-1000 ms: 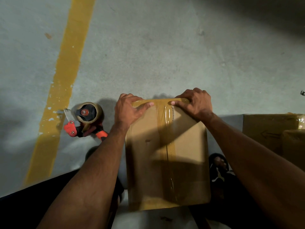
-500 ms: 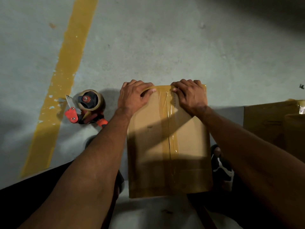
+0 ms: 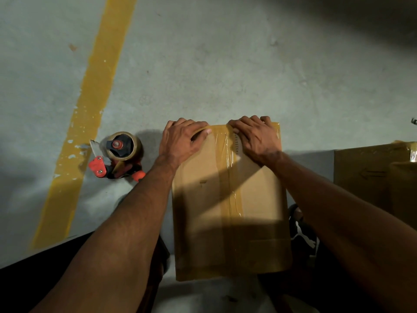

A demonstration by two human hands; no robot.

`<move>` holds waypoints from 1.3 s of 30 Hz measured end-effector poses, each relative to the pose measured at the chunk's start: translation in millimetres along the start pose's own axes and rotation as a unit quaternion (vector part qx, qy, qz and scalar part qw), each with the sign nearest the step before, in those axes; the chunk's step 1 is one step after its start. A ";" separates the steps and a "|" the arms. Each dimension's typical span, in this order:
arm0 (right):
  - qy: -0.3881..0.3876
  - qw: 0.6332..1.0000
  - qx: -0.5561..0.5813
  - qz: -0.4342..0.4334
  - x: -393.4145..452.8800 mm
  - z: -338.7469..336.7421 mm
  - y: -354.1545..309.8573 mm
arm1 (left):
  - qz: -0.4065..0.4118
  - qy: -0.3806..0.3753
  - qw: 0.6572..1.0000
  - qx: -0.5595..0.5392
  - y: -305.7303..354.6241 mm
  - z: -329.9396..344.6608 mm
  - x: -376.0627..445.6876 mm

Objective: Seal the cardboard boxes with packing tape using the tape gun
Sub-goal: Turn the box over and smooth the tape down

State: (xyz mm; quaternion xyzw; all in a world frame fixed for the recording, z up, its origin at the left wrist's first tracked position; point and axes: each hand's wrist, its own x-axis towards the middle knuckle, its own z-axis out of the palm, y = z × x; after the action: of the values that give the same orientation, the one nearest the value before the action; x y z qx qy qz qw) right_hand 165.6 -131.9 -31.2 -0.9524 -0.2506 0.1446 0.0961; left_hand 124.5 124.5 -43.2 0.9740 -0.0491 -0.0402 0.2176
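A flat brown cardboard box (image 3: 203, 199) lies on the concrete floor in front of me. A strip of clear packing tape (image 3: 234, 195) runs down its middle seam. My left hand (image 3: 180, 141) grips the box's far left corner, fingers curled over the far edge and thumb laid along the top. My right hand (image 3: 255, 136) sits just right of the tape's far end, its fingers also curled over the far edge. The red and black tape gun (image 3: 117, 157) with its roll lies on the floor to the left of the box, untouched.
More cardboard boxes (image 3: 365, 175) stand at the right edge. A worn yellow painted line (image 3: 90, 98) crosses the grey floor on the left. A black and white shoe (image 3: 302, 231) shows beside the box's right side.
My right hand slid left along the far edge toward the tape end. Box and hands now sit higher in view. The tape gun stayed on the floor.
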 end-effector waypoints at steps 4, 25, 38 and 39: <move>-0.010 0.998 -0.047 -0.034 -1.3 2.3 1.8 | 0.034 -0.042 0.997 0.048 0.5 -0.7 -0.1; -0.138 0.990 -0.007 0.004 17.9 -18.4 -1.5 | -0.015 -0.157 0.986 0.061 10.5 -18.9 10.4; -0.149 0.988 0.013 0.028 15.8 -13.7 -5.8 | -0.021 -0.194 0.977 0.088 14.4 -23.5 6.4; -0.153 0.987 0.010 0.041 16.3 -14.4 -8.5 | -0.023 -0.198 0.976 0.092 14.9 -22.1 7.5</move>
State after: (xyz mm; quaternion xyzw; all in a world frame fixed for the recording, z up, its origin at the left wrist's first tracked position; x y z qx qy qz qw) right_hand 180.1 -118.0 -19.2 -0.9276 -0.2212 0.2948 0.0606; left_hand 132.9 119.5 -17.3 0.9634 -0.0717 -0.2326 0.1124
